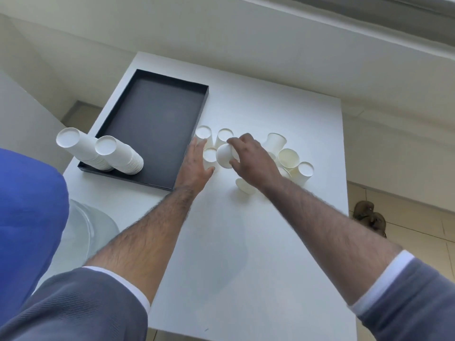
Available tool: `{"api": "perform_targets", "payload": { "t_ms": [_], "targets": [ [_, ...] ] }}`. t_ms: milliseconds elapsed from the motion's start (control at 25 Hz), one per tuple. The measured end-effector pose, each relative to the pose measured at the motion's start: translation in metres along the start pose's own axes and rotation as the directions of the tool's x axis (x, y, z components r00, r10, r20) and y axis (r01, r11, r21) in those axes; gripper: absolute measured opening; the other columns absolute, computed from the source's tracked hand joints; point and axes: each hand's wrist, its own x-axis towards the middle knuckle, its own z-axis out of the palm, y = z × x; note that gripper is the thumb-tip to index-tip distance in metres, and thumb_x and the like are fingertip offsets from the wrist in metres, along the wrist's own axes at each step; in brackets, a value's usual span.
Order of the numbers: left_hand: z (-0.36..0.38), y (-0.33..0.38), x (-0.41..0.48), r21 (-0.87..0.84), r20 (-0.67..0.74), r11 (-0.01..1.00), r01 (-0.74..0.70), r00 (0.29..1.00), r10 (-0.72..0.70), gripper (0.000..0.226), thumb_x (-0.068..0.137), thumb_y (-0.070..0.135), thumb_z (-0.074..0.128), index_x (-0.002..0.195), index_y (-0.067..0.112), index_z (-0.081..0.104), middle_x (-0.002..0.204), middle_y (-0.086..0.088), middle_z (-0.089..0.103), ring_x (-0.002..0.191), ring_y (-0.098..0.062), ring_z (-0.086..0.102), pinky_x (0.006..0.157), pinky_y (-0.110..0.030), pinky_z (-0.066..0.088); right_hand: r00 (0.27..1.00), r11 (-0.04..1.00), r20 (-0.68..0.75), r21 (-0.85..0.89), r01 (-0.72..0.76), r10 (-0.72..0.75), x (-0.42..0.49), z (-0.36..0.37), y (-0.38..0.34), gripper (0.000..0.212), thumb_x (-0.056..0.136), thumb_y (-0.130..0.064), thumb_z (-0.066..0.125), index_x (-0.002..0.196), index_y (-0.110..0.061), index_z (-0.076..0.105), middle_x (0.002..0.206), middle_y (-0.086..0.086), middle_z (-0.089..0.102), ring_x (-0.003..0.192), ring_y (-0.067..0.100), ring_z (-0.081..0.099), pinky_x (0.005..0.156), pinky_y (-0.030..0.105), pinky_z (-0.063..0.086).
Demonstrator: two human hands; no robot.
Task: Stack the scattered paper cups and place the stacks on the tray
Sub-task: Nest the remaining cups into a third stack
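A black tray lies on the white table at the left. Two stacks of white paper cups stand upside down in its near left corner, one beside the other. Loose white cups are scattered right of the tray, some upside down, some on their sides. My right hand is shut on a single white cup, held on its side. My left hand reaches with fingers apart around an upside-down cup next to the tray's edge; whether it grips is unclear.
The white table has bare surface in front of me. A blue cloth shape and a clear plastic piece sit at the left edge. A brown object lies on the floor to the right.
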Motion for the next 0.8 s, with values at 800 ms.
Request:
{"api": "perform_targets", "payload": {
  "t_ms": [800],
  "targets": [
    [-0.02,-0.034,-0.069,-0.41,0.029,0.852,0.326,0.938,-0.345,0.043,0.101,0.025,0.065,0.143,0.019,0.056,0.143,0.005,0.055,0.122,-0.019,0.061,0.097,-0.031,0.05,0.938,0.986,0.327,0.078,-0.147,0.114,0.036,0.076,-0.009,0.052,0.085,-0.013,0.069,0.135,-0.019,0.056,0.115,0.007,0.053,0.103,0.03,0.061,0.08,0.037,0.052]
  ]
}}
